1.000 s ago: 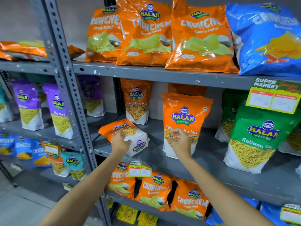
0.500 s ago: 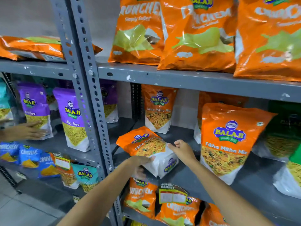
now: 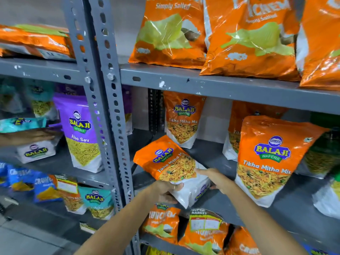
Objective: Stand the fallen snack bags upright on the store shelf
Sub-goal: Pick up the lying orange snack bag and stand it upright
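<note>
Tilted Tikha Mitha Mix bag [image 3: 173, 166]: front left of middle shelf [image 3: 294, 203], leaning left, not yet upright.
Left hand [image 3: 163, 190]: clamped on its white base.
Right hand [image 3: 217, 179]: pressed against its right side.
Done: neighbouring Tikha Mitha Mix bag [image 3: 266, 159] stands.
Left: orange bag [image 3: 36, 41] lying flat, top left.

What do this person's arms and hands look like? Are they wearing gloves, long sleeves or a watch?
Both arms are bare as far as the picture shows: no sleeves, gloves or watch. The left hand has a thin, pale ring on one finger. The right hand shows no jewellery. Fingernails look short and plain.
</note>
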The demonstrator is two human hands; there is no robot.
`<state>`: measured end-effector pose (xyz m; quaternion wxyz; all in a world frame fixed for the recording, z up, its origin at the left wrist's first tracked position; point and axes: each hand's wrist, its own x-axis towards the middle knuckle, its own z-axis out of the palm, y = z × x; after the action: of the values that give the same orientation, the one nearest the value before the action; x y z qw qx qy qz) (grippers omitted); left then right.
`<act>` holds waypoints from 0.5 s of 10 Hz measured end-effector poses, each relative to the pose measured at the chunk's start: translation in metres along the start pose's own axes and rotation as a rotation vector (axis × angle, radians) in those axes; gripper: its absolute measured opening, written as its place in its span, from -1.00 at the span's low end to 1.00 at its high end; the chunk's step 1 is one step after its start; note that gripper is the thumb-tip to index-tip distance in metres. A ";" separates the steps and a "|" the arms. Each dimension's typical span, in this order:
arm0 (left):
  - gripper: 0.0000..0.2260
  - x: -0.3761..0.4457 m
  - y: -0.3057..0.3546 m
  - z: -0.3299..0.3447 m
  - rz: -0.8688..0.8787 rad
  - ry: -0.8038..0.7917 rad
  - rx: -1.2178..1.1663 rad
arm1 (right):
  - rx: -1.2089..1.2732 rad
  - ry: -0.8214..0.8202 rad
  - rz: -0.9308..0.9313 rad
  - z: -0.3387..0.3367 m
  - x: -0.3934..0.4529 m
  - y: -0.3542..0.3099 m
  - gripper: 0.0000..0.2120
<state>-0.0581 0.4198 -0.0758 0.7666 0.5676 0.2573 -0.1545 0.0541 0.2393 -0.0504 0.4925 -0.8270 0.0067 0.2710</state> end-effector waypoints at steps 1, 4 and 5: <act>-0.72 -0.031 0.002 0.016 0.048 -0.015 -0.038 | 0.029 -0.006 -0.008 -0.003 -0.010 0.009 -0.33; -0.61 -0.072 -0.017 0.031 0.364 0.047 0.128 | 0.078 0.005 -0.209 -0.008 -0.065 0.053 -0.12; -0.58 -0.087 -0.016 0.028 0.430 0.076 0.204 | 0.107 0.007 -0.309 -0.006 -0.087 0.059 -0.26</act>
<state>-0.1314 0.3833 -0.0330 0.7102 0.6894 0.1423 0.0088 -0.0342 0.1812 -0.0565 0.5716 -0.7918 -0.1044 0.1882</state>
